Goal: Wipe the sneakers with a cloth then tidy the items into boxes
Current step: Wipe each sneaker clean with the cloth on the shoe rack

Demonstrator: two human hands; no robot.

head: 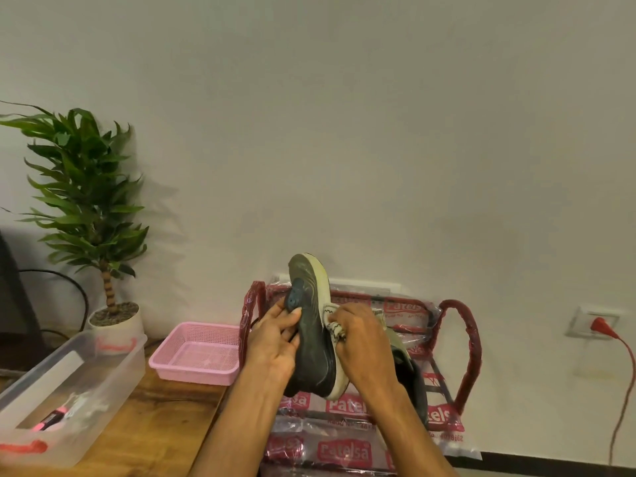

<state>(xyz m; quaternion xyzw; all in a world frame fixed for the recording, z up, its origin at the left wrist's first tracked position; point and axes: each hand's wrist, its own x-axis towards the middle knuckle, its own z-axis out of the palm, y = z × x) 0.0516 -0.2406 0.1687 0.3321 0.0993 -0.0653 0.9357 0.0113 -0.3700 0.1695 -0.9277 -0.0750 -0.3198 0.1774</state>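
In the head view, a sneaker [311, 325] is held upright above the wrapped rack [461, 342], sole turned toward the camera, probably so its edge can be reached. The left hand [275, 342] is closed around the sole side to steady it. The right hand [361, 342] is pressed against the white rim with a patterned cloth [335, 328] bunched under the fingers. A second dark shoe [411, 376] is seen just behind the right wrist. On the bench [155, 418] a pink basket [198, 352] and a clear box [69, 390] are set well left, unobstructed. A potted plant [89, 208] stands beyond them.
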